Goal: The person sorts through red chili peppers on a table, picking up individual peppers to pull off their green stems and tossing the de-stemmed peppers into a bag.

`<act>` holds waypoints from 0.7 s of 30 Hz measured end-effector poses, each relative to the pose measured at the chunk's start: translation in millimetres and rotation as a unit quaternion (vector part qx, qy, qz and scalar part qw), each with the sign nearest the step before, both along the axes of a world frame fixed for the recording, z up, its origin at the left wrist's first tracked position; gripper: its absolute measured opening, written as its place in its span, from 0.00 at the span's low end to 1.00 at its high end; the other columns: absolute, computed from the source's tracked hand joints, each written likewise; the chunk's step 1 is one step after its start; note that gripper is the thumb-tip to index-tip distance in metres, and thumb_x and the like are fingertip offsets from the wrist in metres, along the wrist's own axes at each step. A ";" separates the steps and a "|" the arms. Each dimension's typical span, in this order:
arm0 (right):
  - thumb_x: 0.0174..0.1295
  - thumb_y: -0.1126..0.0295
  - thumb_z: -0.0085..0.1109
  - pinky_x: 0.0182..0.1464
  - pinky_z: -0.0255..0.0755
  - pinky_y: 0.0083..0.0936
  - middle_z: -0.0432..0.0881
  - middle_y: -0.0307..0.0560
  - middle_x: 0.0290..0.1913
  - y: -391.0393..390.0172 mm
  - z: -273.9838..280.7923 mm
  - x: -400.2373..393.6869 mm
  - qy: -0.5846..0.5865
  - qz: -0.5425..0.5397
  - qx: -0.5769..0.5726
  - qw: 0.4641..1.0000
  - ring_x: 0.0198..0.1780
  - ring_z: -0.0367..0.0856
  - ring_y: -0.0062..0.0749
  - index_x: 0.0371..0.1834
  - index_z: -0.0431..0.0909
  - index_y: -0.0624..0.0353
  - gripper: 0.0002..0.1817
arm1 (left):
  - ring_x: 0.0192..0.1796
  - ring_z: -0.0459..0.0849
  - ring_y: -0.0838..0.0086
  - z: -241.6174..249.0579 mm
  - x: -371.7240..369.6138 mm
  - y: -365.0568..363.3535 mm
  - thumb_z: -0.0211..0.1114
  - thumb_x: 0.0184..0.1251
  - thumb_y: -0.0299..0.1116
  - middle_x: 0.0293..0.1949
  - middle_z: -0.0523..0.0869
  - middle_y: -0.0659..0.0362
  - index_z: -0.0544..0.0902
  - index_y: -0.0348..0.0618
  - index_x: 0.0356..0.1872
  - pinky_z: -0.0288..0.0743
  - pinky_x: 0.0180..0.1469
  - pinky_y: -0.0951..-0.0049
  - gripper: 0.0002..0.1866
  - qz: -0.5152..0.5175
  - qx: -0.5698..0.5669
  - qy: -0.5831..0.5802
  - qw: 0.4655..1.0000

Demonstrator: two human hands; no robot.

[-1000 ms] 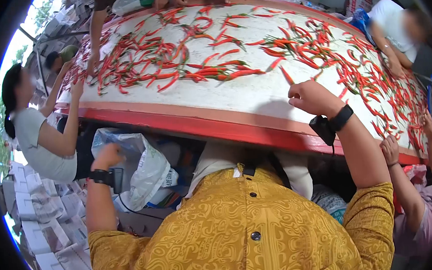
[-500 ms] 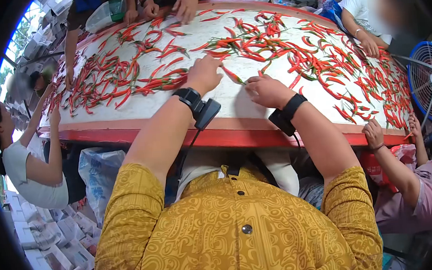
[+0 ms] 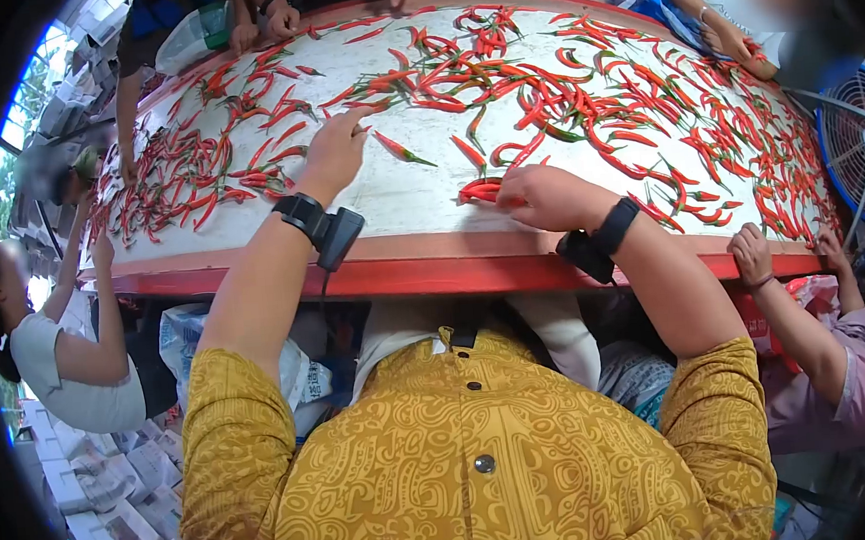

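My left hand (image 3: 336, 150) reaches over the white tabletop with thumb and forefinger apart. Its fingertips are beside red chili peppers (image 3: 378, 103) with green stems. One loose chili pepper (image 3: 402, 150) lies to the right of that hand. Close to the near edge, my right hand (image 3: 556, 199) has its fingers curled on a small bunch of red chili peppers (image 3: 482, 190); the palm side is hidden. Another chili pepper (image 3: 468, 154) lies just beyond this bunch. Both wrists wear black bands with small boxes.
Many more chili peppers (image 3: 644, 135) cover the table, whose red rim (image 3: 403, 276) runs before me. Other people work around it, including a person's hand (image 3: 750, 253) at right. A blue fan (image 3: 857, 145) stands at right, and a plastic bag (image 3: 181, 333) is below left.
My left hand has moved left, away from the loose chili pepper. My right hand has shifted slightly right and nearer the table's edge, with a small bunch of chili peppers now at its fingers.
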State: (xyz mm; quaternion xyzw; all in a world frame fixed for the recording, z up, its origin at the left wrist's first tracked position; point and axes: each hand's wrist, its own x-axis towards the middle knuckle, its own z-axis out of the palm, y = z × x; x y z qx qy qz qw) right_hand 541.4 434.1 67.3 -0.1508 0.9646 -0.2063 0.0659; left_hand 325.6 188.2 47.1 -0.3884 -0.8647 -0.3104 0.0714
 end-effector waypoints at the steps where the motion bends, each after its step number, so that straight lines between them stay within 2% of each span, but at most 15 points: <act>1: 0.54 0.72 0.57 0.51 0.72 0.35 0.81 0.51 0.42 1.5 2.6 -0.7 0.008 -0.014 0.003 1.000 0.46 0.78 0.46 0.41 0.81 0.60 0.12 | 0.40 0.80 0.57 0.6 9.8 8.0 0.60 0.60 0.26 0.36 0.81 0.51 0.80 0.46 0.51 0.73 0.47 0.61 0.16 -0.002 0.032 0.001 0.999; 4: 0.55 0.70 0.58 0.53 0.71 0.37 0.80 0.51 0.45 9.8 8.0 -1.3 0.045 -0.034 0.040 0.998 0.47 0.78 0.47 0.44 0.81 0.59 0.14 | 0.40 0.80 0.57 -2.2 18.3 24.3 0.60 0.60 0.27 0.35 0.81 0.52 0.82 0.45 0.47 0.73 0.48 0.62 0.14 -0.049 0.037 0.053 0.997; 5: 0.55 0.69 0.58 0.55 0.71 0.37 0.80 0.51 0.47 15.3 0.4 -2.2 0.042 -0.033 0.047 0.997 0.49 0.77 0.47 0.46 0.80 0.59 0.15 | 0.43 0.80 0.57 -1.2 18.3 30.2 0.60 0.59 0.27 0.38 0.81 0.52 0.84 0.45 0.44 0.73 0.49 0.63 0.12 -0.047 0.026 0.024 0.998; 8: 0.55 0.68 0.56 0.59 0.69 0.37 0.79 0.50 0.51 23.9 -0.8 7.9 0.039 -0.026 0.056 0.997 0.54 0.75 0.48 0.51 0.78 0.60 0.19 | 0.45 0.80 0.58 4.2 10.2 49.8 0.61 0.58 0.28 0.42 0.81 0.52 0.84 0.46 0.43 0.73 0.50 0.63 0.12 -0.010 -0.021 0.002 1.000; 10: 0.54 0.69 0.55 0.60 0.67 0.37 0.79 0.51 0.52 31.5 8.2 16.8 -0.012 0.015 0.055 0.998 0.57 0.73 0.49 0.52 0.77 0.62 0.21 | 0.48 0.79 0.59 5.4 8.2 62.4 0.63 0.56 0.28 0.46 0.80 0.52 0.85 0.47 0.43 0.72 0.51 0.63 0.13 -0.002 -0.063 0.012 0.998; 12: 0.55 0.69 0.55 0.59 0.68 0.37 0.79 0.51 0.51 42.4 3.7 23.0 0.007 0.007 0.049 0.999 0.56 0.74 0.48 0.52 0.77 0.62 0.20 | 0.48 0.78 0.60 0.8 15.1 78.2 0.66 0.54 0.29 0.43 0.80 0.54 0.84 0.46 0.41 0.71 0.52 0.64 0.11 -0.083 -0.064 0.175 0.979; 14: 0.56 0.70 0.55 0.57 0.69 0.36 0.79 0.51 0.50 54.7 2.8 26.0 0.003 -0.031 0.025 0.999 0.55 0.74 0.47 0.50 0.78 0.62 0.18 | 0.48 0.77 0.59 -14.7 19.2 101.6 0.68 0.50 0.29 0.42 0.80 0.55 0.84 0.47 0.40 0.70 0.54 0.63 0.13 -0.242 -0.059 0.077 0.965; 16: 0.56 0.70 0.55 0.56 0.70 0.36 0.79 0.52 0.49 66.4 3.8 29.0 -0.002 -0.026 0.020 0.999 0.53 0.75 0.47 0.50 0.77 0.61 0.18 | 0.46 0.76 0.58 -14.6 46.3 117.8 0.67 0.52 0.29 0.39 0.80 0.56 0.83 0.46 0.38 0.70 0.52 0.61 0.10 -0.221 -0.172 0.066 0.958; 19: 0.56 0.69 0.56 0.53 0.72 0.37 0.81 0.52 0.45 83.2 7.2 35.9 0.012 -0.019 -0.001 1.000 0.49 0.77 0.48 0.48 0.79 0.59 0.16 | 0.45 0.76 0.59 -17.6 54.7 116.1 0.65 0.54 0.29 0.36 0.79 0.55 0.80 0.43 0.36 0.70 0.50 0.60 0.08 -0.202 -0.163 0.076 0.963; 21: 0.56 0.67 0.55 0.49 0.73 0.40 0.82 0.52 0.39 104.1 11.0 33.6 0.002 -0.151 0.127 0.980 0.45 0.79 0.49 0.43 0.81 0.57 0.13 | 0.44 0.77 0.58 -13.9 59.7 107.6 0.65 0.54 0.29 0.36 0.79 0.53 0.77 0.41 0.37 0.70 0.49 0.60 0.10 -0.172 -0.180 0.061 0.967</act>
